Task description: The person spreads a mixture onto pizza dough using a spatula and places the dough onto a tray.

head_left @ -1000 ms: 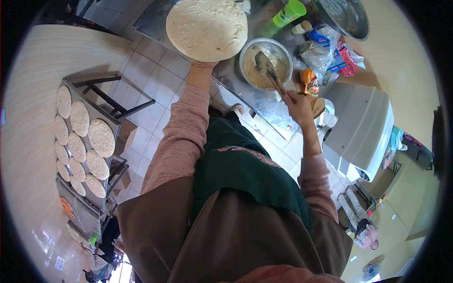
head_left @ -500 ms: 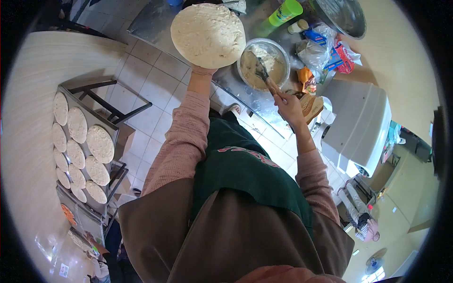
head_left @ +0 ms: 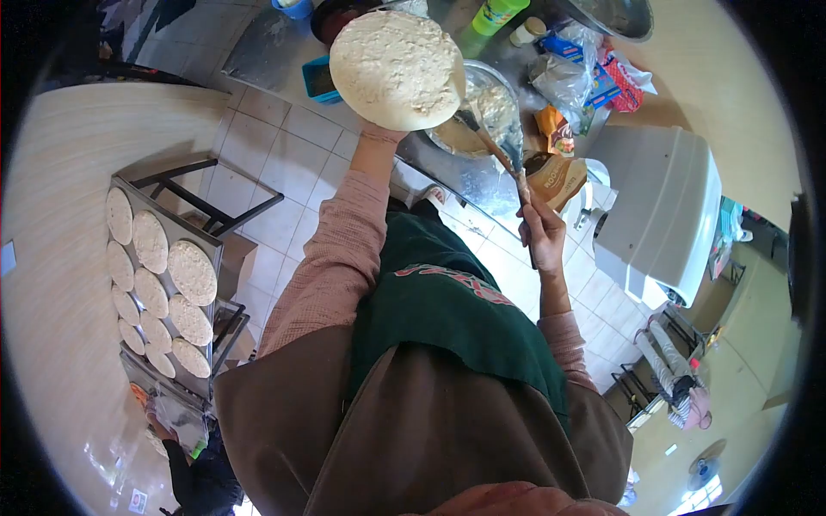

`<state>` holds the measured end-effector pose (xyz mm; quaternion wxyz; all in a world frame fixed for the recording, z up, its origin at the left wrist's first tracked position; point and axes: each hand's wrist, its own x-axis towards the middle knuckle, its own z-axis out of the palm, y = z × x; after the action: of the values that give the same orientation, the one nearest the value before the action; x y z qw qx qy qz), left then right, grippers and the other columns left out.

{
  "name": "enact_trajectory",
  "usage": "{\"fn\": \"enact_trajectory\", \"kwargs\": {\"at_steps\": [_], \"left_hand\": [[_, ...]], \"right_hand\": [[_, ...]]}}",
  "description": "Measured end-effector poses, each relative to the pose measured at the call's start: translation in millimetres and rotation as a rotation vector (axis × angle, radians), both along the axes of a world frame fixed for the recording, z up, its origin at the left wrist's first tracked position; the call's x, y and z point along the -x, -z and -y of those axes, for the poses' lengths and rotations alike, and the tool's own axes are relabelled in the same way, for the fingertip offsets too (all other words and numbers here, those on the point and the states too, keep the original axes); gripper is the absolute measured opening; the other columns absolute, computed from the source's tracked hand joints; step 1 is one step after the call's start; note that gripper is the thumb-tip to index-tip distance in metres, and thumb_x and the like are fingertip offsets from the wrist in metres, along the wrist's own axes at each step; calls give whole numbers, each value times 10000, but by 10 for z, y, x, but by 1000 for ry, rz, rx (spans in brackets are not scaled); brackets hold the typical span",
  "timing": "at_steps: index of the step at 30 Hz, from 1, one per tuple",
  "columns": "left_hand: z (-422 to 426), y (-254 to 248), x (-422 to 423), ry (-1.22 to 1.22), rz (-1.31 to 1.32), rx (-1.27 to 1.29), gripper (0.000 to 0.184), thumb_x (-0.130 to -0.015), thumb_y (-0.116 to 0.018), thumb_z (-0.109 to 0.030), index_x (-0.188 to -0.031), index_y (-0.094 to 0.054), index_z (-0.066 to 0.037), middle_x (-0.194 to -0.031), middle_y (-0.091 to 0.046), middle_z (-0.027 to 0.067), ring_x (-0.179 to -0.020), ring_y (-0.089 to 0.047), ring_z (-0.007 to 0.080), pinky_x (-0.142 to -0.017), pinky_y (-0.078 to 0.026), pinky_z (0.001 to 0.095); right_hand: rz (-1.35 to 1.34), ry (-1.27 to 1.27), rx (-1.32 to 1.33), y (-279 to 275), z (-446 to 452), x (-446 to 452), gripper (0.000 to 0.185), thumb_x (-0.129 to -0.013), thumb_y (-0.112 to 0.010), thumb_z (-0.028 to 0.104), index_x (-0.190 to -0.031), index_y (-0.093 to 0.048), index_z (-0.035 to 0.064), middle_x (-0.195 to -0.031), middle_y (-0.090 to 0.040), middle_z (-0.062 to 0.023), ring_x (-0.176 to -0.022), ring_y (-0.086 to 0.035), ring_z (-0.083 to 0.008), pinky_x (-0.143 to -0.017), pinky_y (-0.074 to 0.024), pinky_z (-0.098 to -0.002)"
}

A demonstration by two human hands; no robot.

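Note:
A large round flatbread [head_left: 396, 69], coated with lumpy pale paste, rests on my left hand [head_left: 381, 132]. That hand carries it from beneath, over the metal table's edge; its fingers are hidden. Beside the flatbread stands a metal bowl [head_left: 519, 103] of pale, wet batter. A wooden-handled tool with a dark head [head_left: 493, 148] leans in the batter. My right hand [head_left: 542, 228] is closed around the handle of a long spatula-like tool [head_left: 522, 185], whose greyish end is at the bowl's near rim.
On the metal table [head_left: 275, 52] are a blue container [head_left: 319, 80], a green bottle [head_left: 497, 12], a small jar [head_left: 527, 33], plastic bags [head_left: 564, 82] and a brown packet [head_left: 555, 178]. Several coated discs [head_left: 192, 273] lie on a rack at left. A person's arm [head_left: 176, 460] is below it.
My right hand has moved down away from the bowl; it was on the wooden handle and now grips a long tool. The flatbread has shifted slightly right, overlapping the bowl's edge.

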<state>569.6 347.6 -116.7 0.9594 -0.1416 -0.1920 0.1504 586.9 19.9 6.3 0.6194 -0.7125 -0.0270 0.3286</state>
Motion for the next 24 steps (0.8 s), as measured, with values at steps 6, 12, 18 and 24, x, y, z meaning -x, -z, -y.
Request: {"fn": "enact_trajectory", "kwargs": {"at_steps": [6, 12, 18, 24], "left_hand": [[230, -84, -228, 29, -64, 54, 723, -920, -247, -634, -1482, -270, -180, -1531, -278, 92, -1395, -275, 329, -1124, -232, 564], [402, -455, -474, -119, -404, -130, 722, -897, -336, -643, -1427, -373, -153, -1435, -428, 103, -1309, -406, 348, -1080, -320, 554], [377, -470, -558, -251, -661, -428, 758, -878, -357, -664, -1425, -380, -140, -1442, -421, 105, -1307, -409, 356, -1084, -322, 542], [333, -500, -514, -193, -643, -407, 735, -907, -293, -641, -1448, -341, -146, -1485, -363, 107, -1354, -343, 350, -1103, -280, 557]], "right_hand": [[902, -150, 184, -220, -265, 152, 320, -842, -672, 30, -1157, -644, -19, -779, -573, -56, -557, -475, -67, -504, -401, -225], [1241, -159, 583, -152, -243, 268, 350, -751, -750, 76, -1088, -710, 162, -841, -616, -23, -602, -614, -154, -539, -505, -283], [1166, -161, 583, -162, 91, 234, 356, -749, -753, 45, -1094, -710, 122, -870, -615, -40, -642, -627, -154, -555, -514, -279], [942, 67, 394, -268, -40, 4, 332, -789, -717, 3, -1118, -687, 36, -932, -624, -106, -694, -650, -170, -618, -539, -284]]}}
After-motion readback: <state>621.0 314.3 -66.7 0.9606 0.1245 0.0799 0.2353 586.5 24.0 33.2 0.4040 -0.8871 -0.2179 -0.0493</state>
